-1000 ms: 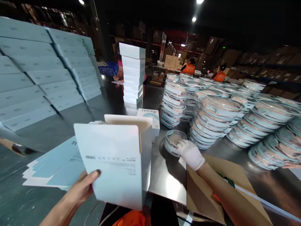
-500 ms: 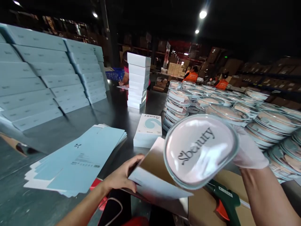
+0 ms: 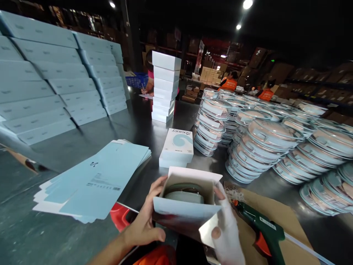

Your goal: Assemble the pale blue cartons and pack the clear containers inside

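Observation:
Between my hands stands an open-topped carton box (image 3: 190, 211), white inside and pale blue outside, low in front of me. A rounded case (image 3: 184, 197) with a shiny rim sits inside it, mostly hidden by the walls. My left hand (image 3: 147, 219), bare, grips the box's left side, with the thumb at the front. On the right side my right hand (image 3: 227, 228), in a white glove with bare fingertips, grips the box by its wall and a side flap (image 3: 209, 230). Just beyond lies a closed white box (image 3: 178, 143) with a blue swirl.
Flat blue cartons (image 3: 96, 180) lie fanned at left. A green glue gun (image 3: 261, 224) rests on cardboard at right. Stacked clear-lidded cases (image 3: 261, 147) fill the right side. White boxes (image 3: 165, 86) stand behind; a wall of boxes (image 3: 55, 77) rises at left. Other people work further back.
The oval case lettered "beauty" has gone from my raised right hand down into the box. That hand now grips the box's right side, and the box is turned more squarely towards me.

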### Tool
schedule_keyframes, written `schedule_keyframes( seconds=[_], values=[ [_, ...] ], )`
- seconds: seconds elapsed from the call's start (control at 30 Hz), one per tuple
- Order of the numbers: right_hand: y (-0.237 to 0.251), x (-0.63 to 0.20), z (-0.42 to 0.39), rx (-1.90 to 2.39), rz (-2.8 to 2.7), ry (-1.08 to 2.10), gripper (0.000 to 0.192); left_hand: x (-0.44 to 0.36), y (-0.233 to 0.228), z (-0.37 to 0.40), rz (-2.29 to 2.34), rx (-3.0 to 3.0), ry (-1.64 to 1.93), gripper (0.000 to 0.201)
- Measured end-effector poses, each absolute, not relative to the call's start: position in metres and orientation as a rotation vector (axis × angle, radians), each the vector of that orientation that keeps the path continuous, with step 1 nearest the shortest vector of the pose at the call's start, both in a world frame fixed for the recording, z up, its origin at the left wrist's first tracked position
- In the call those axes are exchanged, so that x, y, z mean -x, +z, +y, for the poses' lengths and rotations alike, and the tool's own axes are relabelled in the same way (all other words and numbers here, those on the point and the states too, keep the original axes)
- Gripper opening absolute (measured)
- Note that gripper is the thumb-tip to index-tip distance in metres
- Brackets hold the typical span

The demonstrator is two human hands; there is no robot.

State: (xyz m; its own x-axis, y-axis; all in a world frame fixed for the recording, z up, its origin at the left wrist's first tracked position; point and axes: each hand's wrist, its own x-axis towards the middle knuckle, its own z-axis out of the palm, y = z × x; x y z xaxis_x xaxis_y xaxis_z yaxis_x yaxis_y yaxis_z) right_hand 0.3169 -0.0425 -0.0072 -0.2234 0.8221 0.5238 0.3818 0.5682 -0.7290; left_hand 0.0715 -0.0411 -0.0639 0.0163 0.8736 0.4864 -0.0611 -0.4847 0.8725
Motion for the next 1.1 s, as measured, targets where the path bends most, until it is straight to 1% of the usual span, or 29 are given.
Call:
schedule_keyframes(
  seconds=[0.03,0.07,0.1,0.13,0.17,0.2,0.27,0.33,0.4,0.47,0.5,0.53,0.57,0.63,0.73,0.77,0.83,0.9,1.03,1.1],
  values=[
    [-0.013,-0.31,-0.043,0.959,-1.793,0.575,0.068,-0.074,-0.061,-0.042,0.829,-1.621,1.605,0.082],
    [-0.016,-0.303,-0.044,0.949,-1.728,0.565,0.058,-0.077,-0.059,-0.043,0.836,-1.671,1.622,0.065],
    [-0.019,-0.296,-0.045,0.962,-1.658,0.553,0.047,-0.081,-0.056,-0.044,0.888,-1.675,1.63,0.056],
    [-0.022,-0.289,-0.045,0.996,-1.602,0.547,0.041,-0.085,-0.053,-0.044,0.966,-1.651,1.642,0.05],
    [-0.024,-0.283,-0.046,1.049,-1.541,0.549,0.039,-0.089,-0.05,-0.044,1.048,-1.6,1.677,0.044],
    [-0.026,-0.278,-0.047,1.117,-1.478,0.561,0.044,-0.091,-0.047,-0.044,1.119,-1.533,1.731,0.037],
    [-0.03,-0.272,-0.049,1.215,-1.394,0.6,0.06,-0.092,-0.04,-0.044,1.205,-1.437,1.761,0.029],
    [-0.031,-0.273,-0.05,1.227,-1.414,0.609,0.065,-0.086,-0.031,-0.043,1.245,-1.459,1.605,0.028],
    [-0.029,-0.289,-0.048,1.206,-1.573,0.61,0.066,-0.072,-0.023,-0.04,1.252,-1.573,1.345,0.033],
    [-0.021,-0.329,-0.044,1.292,-1.806,0.447,0.064,-0.056,-0.019,-0.033,1.218,-1.686,1.249,0.034],
    [-0.016,-0.358,-0.042,1.385,-1.905,0.311,0.061,-0.048,-0.019,-0.029,1.189,-1.745,1.231,0.035],
    [-0.01,-0.391,-0.042,1.523,-2.008,0.062,0.055,-0.042,-0.02,-0.025,1.17,-1.795,1.208,0.038],
    [-0.004,-0.428,-0.042,1.614,-2.025,-0.061,0.046,-0.037,-0.022,-0.022,1.159,-1.83,1.179,0.044],
    [0.006,-0.502,-0.046,1.775,-2.037,-0.155,0.033,-0.033,-0.027,-0.019,1.159,-1.848,1.121,0.053],
    [0.009,-0.587,-0.057,1.988,-2.081,-0.181,0.012,-0.037,-0.026,-0.023,1.206,-1.749,1.111,0.046],
    [0.005,-0.604,-0.06,2.041,-2.094,-0.171,0.013,-0.04,-0.024,-0.025,1.224,-1.709,1.121,0.044],
    [-0.006,-0.624,-0.062,2.11,-2.114,-0.14,0.026,-0.045,-0.018,-0.029,1.262,-1.643,1.131,0.043],
    [-0.017,-0.63,-0.061,2.14,-2.12,-0.1,0.03,-0.049,-0.015,-0.03,1.271,-1.621,1.139,0.045],
    [-0.02,-0.625,-0.059,2.189,-2.035,0.012,0.026,-0.04,-0.025,-0.022,1.271,-1.673,1.113,0.046],
    [-0.015,-0.616,-0.063,2.247,-1.904,0.062,0.023,-0.032,-0.036,-0.017,1.264,-1.766,1.05,0.051]
  ],
)
